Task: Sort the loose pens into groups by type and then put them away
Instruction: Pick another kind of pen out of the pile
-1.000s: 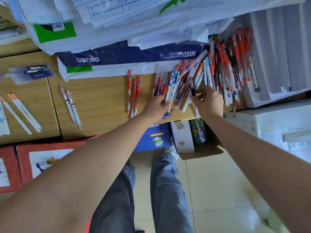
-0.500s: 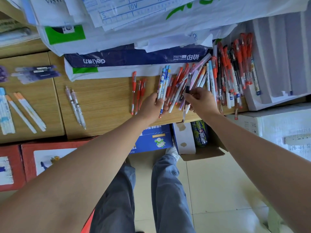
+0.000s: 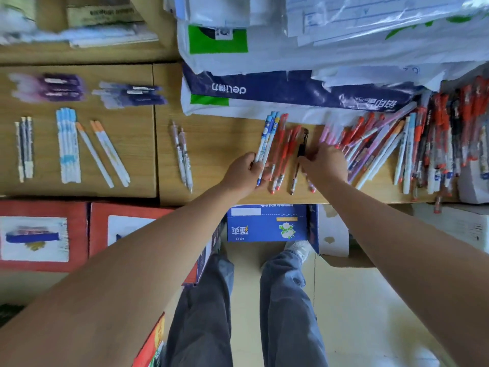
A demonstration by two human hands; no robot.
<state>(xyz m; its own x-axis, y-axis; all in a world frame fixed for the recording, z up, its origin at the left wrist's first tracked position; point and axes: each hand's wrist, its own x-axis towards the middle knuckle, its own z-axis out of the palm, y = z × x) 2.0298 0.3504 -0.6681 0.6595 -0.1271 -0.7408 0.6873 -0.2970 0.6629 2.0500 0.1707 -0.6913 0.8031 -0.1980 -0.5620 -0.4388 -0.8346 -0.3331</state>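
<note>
Shifted leftward since a second ago: both hands, and with them a bundle of blue-and-white pens and a black pen, which are now drawn clear of the loose heap.

- Near edge: left hand, fingers curled round the blue-and-white pens, which are gripped at their near ends. The long axis runs near to far.
- Just right: red pens, laid parallel on the desk and touching the bundle.
- Right again: right hand, fingertips bent narrowly onto the middle of the black pen. The pen lies near to far, between the red pens and the heap.
- Further right: loose heap, unsorted and fanned.
- Left, well apart: sorted groups, namely two clear pens, orange-capped pens and pale blue pens.
- Far: paper ream.

Judgement: bare desk is offered left of the red pens. The left hand is the nearer, so the bundle is best set down there, kept parallel.
</note>
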